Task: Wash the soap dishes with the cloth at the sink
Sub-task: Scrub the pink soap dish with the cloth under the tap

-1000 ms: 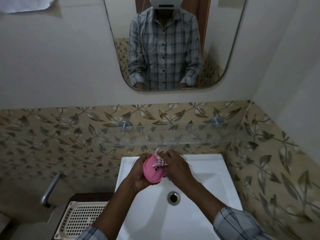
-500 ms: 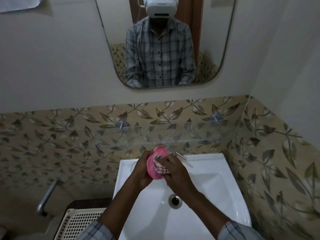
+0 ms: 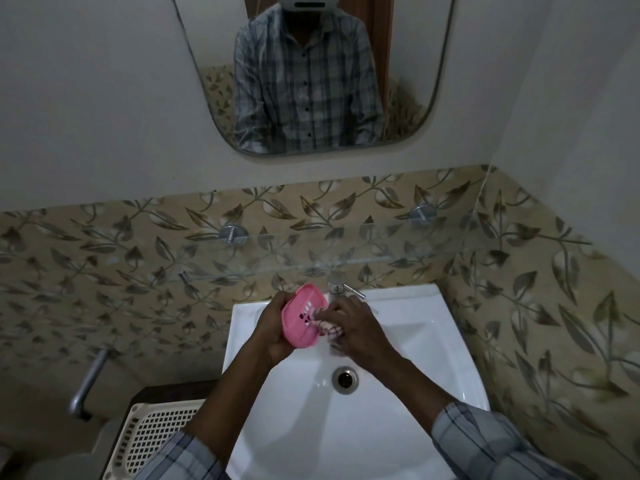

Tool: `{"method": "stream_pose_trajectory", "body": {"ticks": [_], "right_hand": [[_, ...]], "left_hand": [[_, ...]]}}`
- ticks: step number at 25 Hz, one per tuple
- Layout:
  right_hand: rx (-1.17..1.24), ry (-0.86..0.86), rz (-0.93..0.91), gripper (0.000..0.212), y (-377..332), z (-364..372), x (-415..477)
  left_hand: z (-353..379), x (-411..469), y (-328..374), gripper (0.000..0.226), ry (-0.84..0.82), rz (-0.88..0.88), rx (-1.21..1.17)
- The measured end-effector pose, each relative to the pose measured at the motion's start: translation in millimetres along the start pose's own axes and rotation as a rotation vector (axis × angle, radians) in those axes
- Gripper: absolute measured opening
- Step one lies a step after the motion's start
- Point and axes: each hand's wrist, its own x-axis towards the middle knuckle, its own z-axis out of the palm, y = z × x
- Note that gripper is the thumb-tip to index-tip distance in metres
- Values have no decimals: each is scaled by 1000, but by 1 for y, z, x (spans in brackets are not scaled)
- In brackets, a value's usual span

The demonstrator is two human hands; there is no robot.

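The left hand [image 3: 273, 332] is curled closed around the back and lower edge of a pink soap dish [image 3: 303, 320], holding it tilted on edge with its slotted inside facing the other hand. The right hand [image 3: 356, 332] is closed on a bunched checked cloth [image 3: 327, 327], its fingers pressing the cloth against the dish's inner face near the drain slots. Both hands and the dish hang above the back half of the white sink [image 3: 415, 341], just in front of the tap [image 3: 337, 285] and well clear of the drain [image 3: 344, 375].

The main risk, as I judge it, is the dish slipping: it is smooth plastic, probably wet, and gripped only from one side, so a firm push from the cloth could pop it out of the left hand into the sink. It would likely not break, but it could bounce over the rim.

A second risk is a loose corner of cloth snagging in the slots and tugging the dish free.

Whether water is running from the tap cannot be told; if it is, the tilted dish could throw spray forward.

Left of the sink sits a cream perforated basket [image 3: 156, 441]; a dish knocked that way might land in or beside it. No other soap dish is in view.
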Motion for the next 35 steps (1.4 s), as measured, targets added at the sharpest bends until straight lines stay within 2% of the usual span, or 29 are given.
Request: {"method": "stream_pose_trajectory", "body": {"ticks": [1, 4, 7, 10, 13, 16, 19, 20, 22, 25, 26, 28, 29, 30, 32, 33, 34, 35], "right_hand": [[4, 19, 38, 51, 1, 1, -2], [-44, -3, -120, 49, 5, 13, -12], [-72, 55, 0, 51, 8, 15, -9], [-105, 33, -154, 50, 10, 22, -8], [-110, 119, -12, 53, 11, 24, -9], [-198, 31, -264, 55, 19, 28, -15], [-179, 134, 61, 54, 14, 24, -6], [-176, 137, 84, 55, 11, 25, -7], [-202, 58, -9, 56, 8, 29, -9], [-71, 108, 246, 55, -2, 24, -2], [-56, 110, 181, 51, -8, 25, -3], [-98, 3, -150, 49, -18, 26, -12], [-81, -25, -209, 51, -13, 19, -11], [-23, -24, -100, 51, -6, 8, -4], [168, 135, 328, 48, 11, -9, 13], [214, 202, 396, 47, 11, -13, 18], [169, 229, 299, 48, 6, -12, 21], [106, 196, 115, 51, 1, -7, 19]], "left_hand": [[-1, 1, 2, 39, -3, -1, 4], [-1, 1, 5, 35, -12, -20, 44], [-4, 0, 7, 33, 2, -32, 53], [-8, 2, 8, 34, -3, -51, 72], [-14, 3, 6, 35, -10, -66, 94], [-24, 4, 3, 33, -75, -75, 125], [-28, 2, 3, 38, -136, -51, 104], [-29, 2, 3, 37, -124, -40, 94], [-30, 2, 4, 35, -85, -28, 96], [-24, 1, -2, 42, -109, -16, 83], [-23, 2, -3, 46, -87, -12, 62], [-22, 3, -5, 47, -53, -16, 21], [-22, 3, -7, 44, -60, -22, 20], [-23, 3, -9, 43, -77, -27, 18], [-23, 3, -11, 44, -110, -40, -20], [-23, 3, -10, 45, -122, -50, -48], [-20, 3, -8, 44, -135, -59, -69], [-17, 1, -7, 42, -155, -68, -78]]}}
